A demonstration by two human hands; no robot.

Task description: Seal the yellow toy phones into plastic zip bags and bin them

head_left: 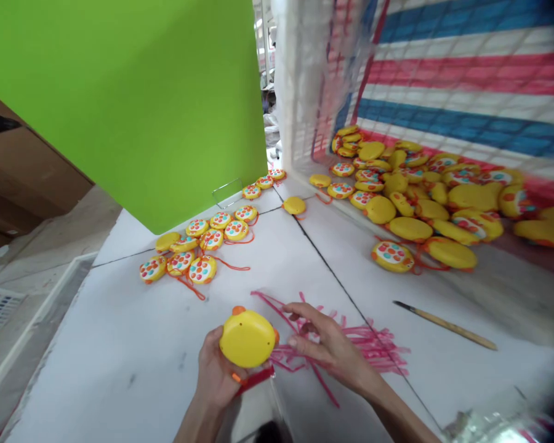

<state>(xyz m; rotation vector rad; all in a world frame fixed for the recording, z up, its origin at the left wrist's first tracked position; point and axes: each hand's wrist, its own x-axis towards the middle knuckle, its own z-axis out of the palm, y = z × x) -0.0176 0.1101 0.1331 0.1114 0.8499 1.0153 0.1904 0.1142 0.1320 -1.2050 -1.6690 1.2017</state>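
Observation:
My left hand (216, 375) is closed round a round yellow toy (248, 338) with small orange knobs, its plain yellow back turned up, held just above the white table (120, 351). A red strap hangs under it near my wrist. My right hand (330, 347) rests on a loose bundle of pink-red strings (373, 344), its fingers curled and pinching at the strands beside the toy.
A cluster of yellow toys with dotted faces and orange cords (203, 243) lies mid-table. A big heap of them (425, 197) spills from a white mesh crate with a striped lining (443, 80). A thin wooden tool (445, 325) lies at right. A green board (133, 98) stands behind.

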